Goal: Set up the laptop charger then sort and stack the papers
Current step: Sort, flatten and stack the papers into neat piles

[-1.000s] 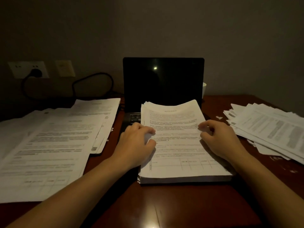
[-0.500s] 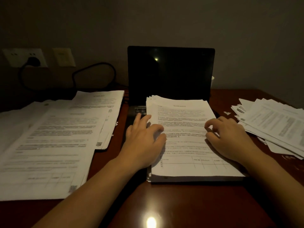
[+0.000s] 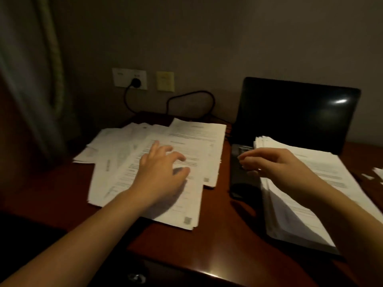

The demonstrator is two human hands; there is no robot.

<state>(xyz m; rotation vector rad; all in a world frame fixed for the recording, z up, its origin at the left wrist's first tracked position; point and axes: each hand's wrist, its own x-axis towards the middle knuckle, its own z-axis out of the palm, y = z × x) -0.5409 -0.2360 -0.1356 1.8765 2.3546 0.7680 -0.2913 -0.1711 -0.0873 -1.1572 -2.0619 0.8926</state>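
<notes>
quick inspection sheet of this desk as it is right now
surface: glossy dark wooden desk
job's things: open laptop, screen dark; thick paper stack lying on its keyboard; loose sheets spread at left
clutter: paper scraps at right edge
hands: left hand spread over loose sheets; right hand loosely curled above stack, holding nothing
cables: black plug in wall socket; charger cable loops behind desk
surroundings: curtain left, plain wall

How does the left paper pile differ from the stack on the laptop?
The left pile lies fanned out on the table; the stack is thick, neater, on the laptop. The left hand spreads over the left pile; the right hand hovers by the stack. Both are printed white sheets.
</notes>
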